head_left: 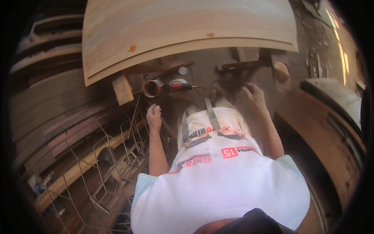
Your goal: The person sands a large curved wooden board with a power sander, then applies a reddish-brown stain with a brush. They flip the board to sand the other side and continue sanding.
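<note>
My left hand [154, 116] hangs below the near edge of a large pale wooden panel [187, 23], its fingers curled in. Whatever those fingers may hold is too small to make out. Close in front of it are an open round can [152, 88] and a red-and-black cylindrical object [180, 87]. On the right, my right hand [255, 97] is in the air with thumb and fingers loosely apart, and nothing shows in it. Neither hand touches the panel.
Wooden supports [123, 90] stand under the panel. A wire rack [95, 171] fills the lower left, beside stacked boards [58, 101]. To the right lie more wooden panels [335, 97] near my right arm. Debris [311, 54] litters the floor at the far right.
</note>
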`<state>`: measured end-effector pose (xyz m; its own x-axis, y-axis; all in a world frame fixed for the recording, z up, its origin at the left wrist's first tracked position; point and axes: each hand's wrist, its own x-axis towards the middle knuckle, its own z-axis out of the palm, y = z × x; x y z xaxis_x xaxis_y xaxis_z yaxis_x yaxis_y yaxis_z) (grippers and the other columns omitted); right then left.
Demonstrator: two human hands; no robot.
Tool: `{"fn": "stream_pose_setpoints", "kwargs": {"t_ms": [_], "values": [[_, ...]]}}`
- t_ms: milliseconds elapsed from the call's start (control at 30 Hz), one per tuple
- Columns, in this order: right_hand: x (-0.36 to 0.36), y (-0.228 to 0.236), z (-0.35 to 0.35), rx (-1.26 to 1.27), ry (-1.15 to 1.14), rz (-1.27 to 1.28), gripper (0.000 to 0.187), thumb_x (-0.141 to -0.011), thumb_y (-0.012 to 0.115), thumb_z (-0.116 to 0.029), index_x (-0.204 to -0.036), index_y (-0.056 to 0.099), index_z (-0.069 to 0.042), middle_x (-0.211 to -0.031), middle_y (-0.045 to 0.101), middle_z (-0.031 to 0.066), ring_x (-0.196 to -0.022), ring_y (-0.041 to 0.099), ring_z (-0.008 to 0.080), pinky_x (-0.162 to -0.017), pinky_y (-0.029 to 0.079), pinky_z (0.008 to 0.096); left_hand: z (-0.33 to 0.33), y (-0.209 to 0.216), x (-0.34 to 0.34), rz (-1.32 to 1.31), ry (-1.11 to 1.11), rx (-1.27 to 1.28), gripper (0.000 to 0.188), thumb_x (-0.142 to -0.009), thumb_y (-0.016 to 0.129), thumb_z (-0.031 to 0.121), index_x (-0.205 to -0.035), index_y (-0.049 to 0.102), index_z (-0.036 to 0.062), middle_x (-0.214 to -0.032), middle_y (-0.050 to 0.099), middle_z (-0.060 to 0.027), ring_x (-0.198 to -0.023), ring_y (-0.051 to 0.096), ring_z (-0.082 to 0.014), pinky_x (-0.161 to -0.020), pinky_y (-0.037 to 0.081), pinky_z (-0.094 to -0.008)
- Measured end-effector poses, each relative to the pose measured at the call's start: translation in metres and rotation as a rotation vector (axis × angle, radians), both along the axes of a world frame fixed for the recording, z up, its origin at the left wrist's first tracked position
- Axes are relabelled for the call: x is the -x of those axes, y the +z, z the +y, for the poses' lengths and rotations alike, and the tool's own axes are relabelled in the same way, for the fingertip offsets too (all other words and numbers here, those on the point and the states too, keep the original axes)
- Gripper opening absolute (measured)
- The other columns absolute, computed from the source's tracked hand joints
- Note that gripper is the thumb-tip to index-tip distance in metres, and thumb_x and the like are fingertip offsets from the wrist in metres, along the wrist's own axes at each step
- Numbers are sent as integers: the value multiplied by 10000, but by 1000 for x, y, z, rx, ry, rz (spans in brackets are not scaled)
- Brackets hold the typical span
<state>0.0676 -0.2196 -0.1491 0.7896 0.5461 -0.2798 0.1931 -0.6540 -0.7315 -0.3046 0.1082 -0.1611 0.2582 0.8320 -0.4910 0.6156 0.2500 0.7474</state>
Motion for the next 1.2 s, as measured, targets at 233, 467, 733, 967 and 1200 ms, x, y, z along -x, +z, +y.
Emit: {"fn": "stream_pose_setpoints", "kwargs": {"t_ms": [233,467,733,967,1200], "values": [[-94,13,-54,120,-515,-583,691,-881,781,-426,-1387,554,-14,-1345,578,235,-1248,561,384,-1029,480,455,16,23,-86,-174,-72,103,470,-1061,572,282,-1385,549,-58,-1242,676,-139,-1151,659,-223,-973,536,-333],[-130,-2,-62,348,-554,-436,885,-847,759,-567,-1457,488,14,-1455,504,243,-1386,429,425,-1147,397,485,-15,6,-105,-65,-241,245,455,-1038,608,290,-1357,581,-33,-1217,697,-117,-1082,678,-184,-892,541,-296],[-134,12,-75,311,-429,-342,790,-850,767,-495,-1468,518,-70,-1476,512,192,-1401,436,392,-1153,394,487,-44,-33,-25,200,-163,233,428,-967,633,296,-1247,675,-25,-1124,728,-129,-1019,695,-191,-858,541,-310],[-138,3,-64,399,-437,-292,900,-864,651,-658,-1513,474,-61,-1473,536,229,-1396,474,411,-1155,395,508,-83,-55,52,489,-327,103,485,-920,610,396,-1146,743,-11,-1226,691,-269,-1215,635,-417,-1044,484,-460],[-155,-45,-64,323,-471,-533,750,-913,645,-603,-1375,582,-16,-1361,600,277,-1279,576,435,-1053,476,525,-75,-40,22,397,-299,27,468,-931,635,383,-1176,739,-2,-1245,693,-240,-1197,650,-406,-1003,514,-454]]}}
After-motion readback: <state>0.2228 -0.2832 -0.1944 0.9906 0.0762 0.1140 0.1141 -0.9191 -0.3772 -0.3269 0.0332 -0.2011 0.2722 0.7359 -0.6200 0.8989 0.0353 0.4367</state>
